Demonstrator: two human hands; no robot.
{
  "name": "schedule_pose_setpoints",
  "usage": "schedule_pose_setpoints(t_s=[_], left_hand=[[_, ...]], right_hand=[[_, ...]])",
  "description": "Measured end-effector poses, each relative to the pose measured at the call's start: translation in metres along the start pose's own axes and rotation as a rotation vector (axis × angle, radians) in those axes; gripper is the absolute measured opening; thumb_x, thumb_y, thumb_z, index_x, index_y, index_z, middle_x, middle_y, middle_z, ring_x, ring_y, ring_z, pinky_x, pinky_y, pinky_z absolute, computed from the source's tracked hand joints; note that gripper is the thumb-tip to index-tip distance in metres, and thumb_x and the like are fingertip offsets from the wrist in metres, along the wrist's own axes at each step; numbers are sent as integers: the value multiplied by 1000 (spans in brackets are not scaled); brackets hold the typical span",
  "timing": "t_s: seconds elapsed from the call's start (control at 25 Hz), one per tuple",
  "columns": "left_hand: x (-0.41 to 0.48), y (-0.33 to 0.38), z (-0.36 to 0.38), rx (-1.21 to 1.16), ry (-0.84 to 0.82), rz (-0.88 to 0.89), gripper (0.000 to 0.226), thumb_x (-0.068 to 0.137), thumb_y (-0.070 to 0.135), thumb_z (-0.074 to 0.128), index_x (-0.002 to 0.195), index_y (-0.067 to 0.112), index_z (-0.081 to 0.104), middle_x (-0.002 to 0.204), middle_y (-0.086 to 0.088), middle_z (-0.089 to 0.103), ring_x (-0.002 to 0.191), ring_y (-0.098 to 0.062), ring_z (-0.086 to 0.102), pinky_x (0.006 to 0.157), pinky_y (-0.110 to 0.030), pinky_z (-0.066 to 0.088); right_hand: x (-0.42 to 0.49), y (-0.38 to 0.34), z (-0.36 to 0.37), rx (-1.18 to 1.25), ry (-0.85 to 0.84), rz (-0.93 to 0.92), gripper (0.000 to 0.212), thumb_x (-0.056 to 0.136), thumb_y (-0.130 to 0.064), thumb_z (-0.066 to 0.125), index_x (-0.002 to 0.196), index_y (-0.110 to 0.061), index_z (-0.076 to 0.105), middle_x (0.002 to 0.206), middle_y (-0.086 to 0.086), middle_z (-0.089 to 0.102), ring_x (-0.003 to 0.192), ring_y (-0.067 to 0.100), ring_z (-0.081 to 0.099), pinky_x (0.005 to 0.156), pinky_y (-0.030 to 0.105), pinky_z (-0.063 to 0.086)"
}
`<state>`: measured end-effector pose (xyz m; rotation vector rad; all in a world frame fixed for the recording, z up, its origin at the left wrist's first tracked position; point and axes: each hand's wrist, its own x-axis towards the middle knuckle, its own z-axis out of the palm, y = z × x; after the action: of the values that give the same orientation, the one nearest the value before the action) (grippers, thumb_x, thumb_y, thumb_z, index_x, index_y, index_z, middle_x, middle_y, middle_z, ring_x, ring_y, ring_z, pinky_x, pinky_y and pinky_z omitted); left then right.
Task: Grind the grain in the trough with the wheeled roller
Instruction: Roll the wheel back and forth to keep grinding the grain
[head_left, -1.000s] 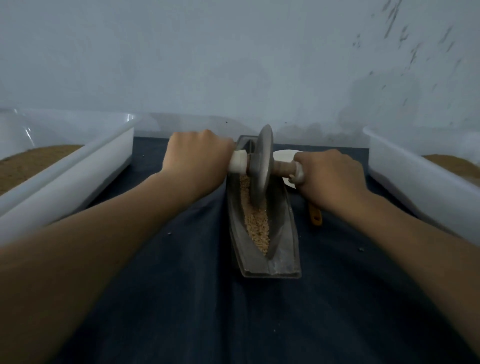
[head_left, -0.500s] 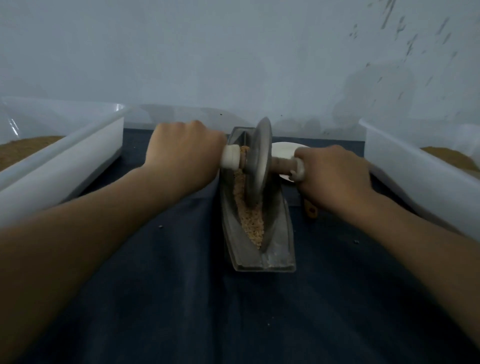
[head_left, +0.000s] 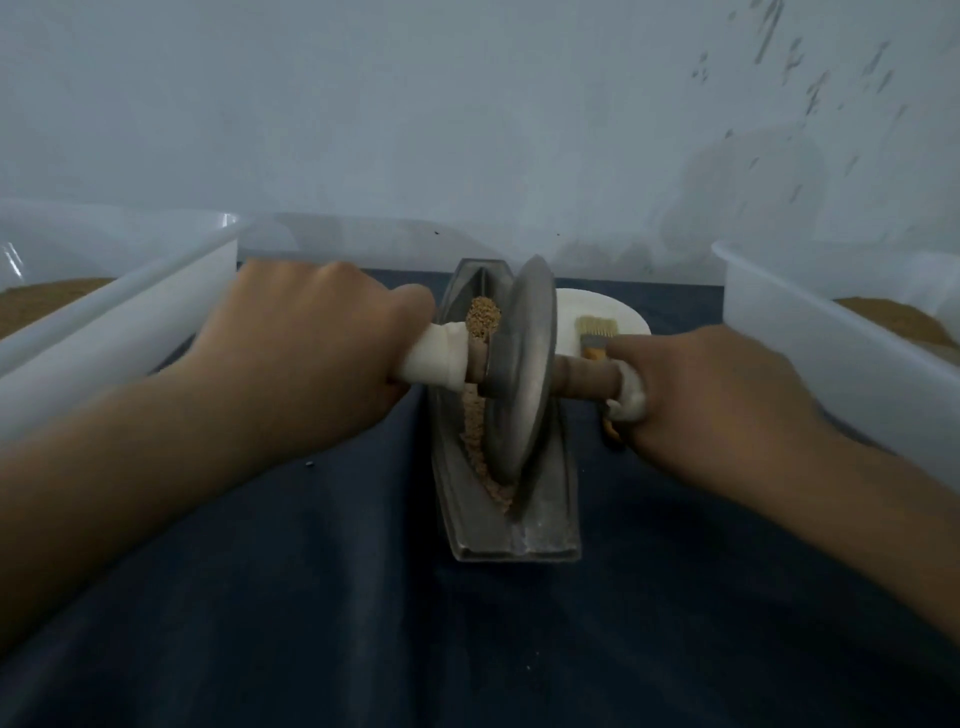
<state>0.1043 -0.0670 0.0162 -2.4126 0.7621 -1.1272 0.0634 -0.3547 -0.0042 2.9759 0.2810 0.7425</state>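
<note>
Head view, cloth: a dark blue cloth (head_left: 311, 623) covers the work surface, nearest the camera.
Trough: a long, narrow grey metal trough (head_left: 545, 540) lies on the cloth at centre, running lengthwise away from the person, with a V-shaped channel and flat side ledges.
Grain: a pale tan, crushed ribbon of grain (head_left: 474, 436) lines the channel left of the wheel; a darker, coarser mound is heaped at the far end.
Roller: the wheeled roller (head_left: 522, 374), a dull grey metal disc on a brown wooden axle, stands on edge in the trough's channel at about mid-length, its rim down in the grain.
Left hand: the left hand (head_left: 306, 353) is clenched around the white-wrapped left end of the axle.
Right hand: the right hand (head_left: 717, 384) grips the white-wrapped right end, knuckles up.
Beyond the hands: a small brush (head_left: 597, 332) with pale bristles lies with its bristles on a white plate (head_left: 628, 312), just right of the trough.
Flanks: a translucent white left tub (head_left: 104, 332) and right tub (head_left: 810, 364) each hold brown material.
Backdrop: a pale, scuffed wall (head_left: 467, 130).
</note>
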Motion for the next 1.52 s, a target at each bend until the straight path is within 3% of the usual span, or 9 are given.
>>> schedule_pose_setpoints(t_s=[0.08,0.2,0.4,0.6,0.76,0.92,1.16,1.32,1.52], left_hand=[[-4,-1,-1,-4,-17,-18,26,73,36,57,74,23,35,55,0,49,42,-30,49,51,-20,8],[11,11,26,-22,-122,-157,25,74,27,67,70,22,42,54,0,41,43,-25,40,48,-22,14],[51,10,72,-121,-211,-359,9,89,31,58,87,23,61,70,-2,47,64,-29,56,54,-31,35],[8,20,39,-121,-111,-292,24,82,31,64,73,24,44,58,3,41,44,-17,28,47,-26,18],[-16,6,2,-57,-21,-132,36,71,32,67,71,22,33,51,2,42,37,-27,38,50,-20,10],[-2,16,28,-72,-124,-245,34,74,24,70,68,21,37,51,2,36,43,-21,30,48,-23,12],[45,13,73,-134,-189,-395,10,88,30,61,84,22,56,72,-3,54,62,-28,54,52,-31,30],[-1,20,36,-106,-61,-287,36,74,27,72,71,21,37,54,4,35,45,-19,24,48,-22,10],[-27,13,7,-131,-94,-187,41,68,33,76,71,22,36,50,4,40,37,-24,36,49,-19,12]], right_hand=[[-7,1,-4,8,34,-23,11,69,-58,35,68,-47,36,50,-10,37,43,16,41,42,23,31],[23,-3,6,-148,-9,15,20,71,-47,58,68,-39,40,58,-7,43,49,18,43,46,23,26],[105,-12,25,-172,-104,109,13,87,-19,64,82,-30,59,74,0,49,68,22,53,50,28,31],[56,-10,9,-191,-19,-25,21,83,-26,66,77,-32,47,67,-5,49,62,20,51,48,26,27],[8,0,-8,-162,49,-99,37,64,-32,72,71,-36,36,54,-11,34,46,19,36,46,20,14],[31,-3,5,-230,44,-28,31,66,-33,70,67,-33,39,53,-8,37,45,18,38,46,19,17],[102,-14,24,-179,-47,105,17,87,-18,65,101,-28,66,74,-2,49,68,21,52,50,26,27],[51,-11,7,-229,30,-22,22,78,-24,67,75,-31,46,64,-6,48,58,19,48,47,24,23],[11,-3,-10,-223,105,-123,52,54,-27,74,63,-35,23,48,-11,30,38,14,29,49,16,14]])
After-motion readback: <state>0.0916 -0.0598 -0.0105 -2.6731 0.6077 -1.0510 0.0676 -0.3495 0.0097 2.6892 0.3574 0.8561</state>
